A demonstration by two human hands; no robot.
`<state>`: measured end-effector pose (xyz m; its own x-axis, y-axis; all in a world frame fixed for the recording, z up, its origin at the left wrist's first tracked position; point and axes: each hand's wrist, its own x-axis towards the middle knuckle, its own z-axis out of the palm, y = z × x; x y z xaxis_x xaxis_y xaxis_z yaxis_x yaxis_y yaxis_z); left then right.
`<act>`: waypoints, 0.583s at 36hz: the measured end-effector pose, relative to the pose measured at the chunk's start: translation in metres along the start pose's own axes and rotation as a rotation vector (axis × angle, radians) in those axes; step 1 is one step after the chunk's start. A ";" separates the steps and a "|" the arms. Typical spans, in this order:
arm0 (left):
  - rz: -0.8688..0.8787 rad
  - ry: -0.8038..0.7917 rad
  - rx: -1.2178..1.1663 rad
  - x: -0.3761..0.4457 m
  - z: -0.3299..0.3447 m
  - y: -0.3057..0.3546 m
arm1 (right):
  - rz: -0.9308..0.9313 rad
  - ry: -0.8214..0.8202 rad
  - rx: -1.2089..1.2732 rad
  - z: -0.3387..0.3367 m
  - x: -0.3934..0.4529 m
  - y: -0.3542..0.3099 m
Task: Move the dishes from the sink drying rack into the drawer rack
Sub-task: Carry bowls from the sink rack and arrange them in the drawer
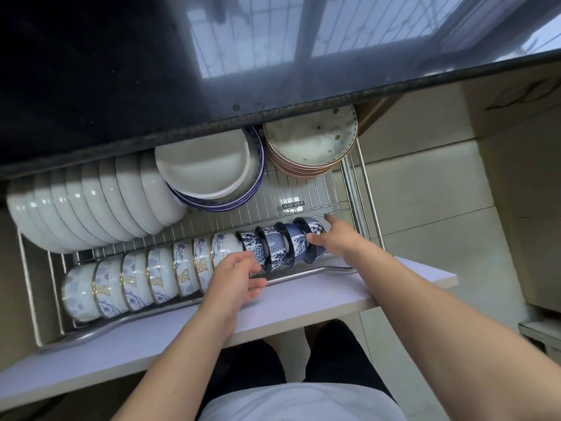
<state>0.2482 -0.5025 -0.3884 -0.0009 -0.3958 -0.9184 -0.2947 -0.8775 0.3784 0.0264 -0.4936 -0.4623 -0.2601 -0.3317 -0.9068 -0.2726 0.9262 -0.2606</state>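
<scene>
The wire drawer rack [309, 192] is pulled out below the dark countertop. In its front row lie several blue-patterned small bowls [280, 243] on their sides, right of a row of white bowls with blue and gold trim [136, 281]. My right hand [332, 238] holds the right end of the blue bowl stack, index finger stretched out past it. At the stack's left end my left hand [239, 276] rests with fingers straight against the bowls and the drawer's front rail. The sink drying rack is out of view.
Large white bowls [91, 205] fill the back left of the drawer. Beside them lean white plates with blue rims [212, 171] and a stack of brown-rimmed plates [312, 141]. The black countertop edge [273, 113] overhangs the drawer's back. The white drawer front [303, 302] is below my hands.
</scene>
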 end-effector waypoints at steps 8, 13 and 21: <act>0.179 -0.062 0.200 -0.048 -0.021 0.059 | -0.146 0.064 0.015 -0.048 -0.093 -0.015; 0.321 -0.103 0.355 -0.094 0.001 0.106 | -0.212 0.179 0.057 -0.095 -0.167 -0.005; 0.654 -0.318 0.660 -0.216 0.090 0.197 | -0.326 0.385 -0.004 -0.194 -0.283 0.015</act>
<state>0.1049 -0.5652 -0.1258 -0.5830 -0.5734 -0.5756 -0.6191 -0.1452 0.7718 -0.0836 -0.4211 -0.1452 -0.4835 -0.6466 -0.5900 -0.3998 0.7627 -0.5083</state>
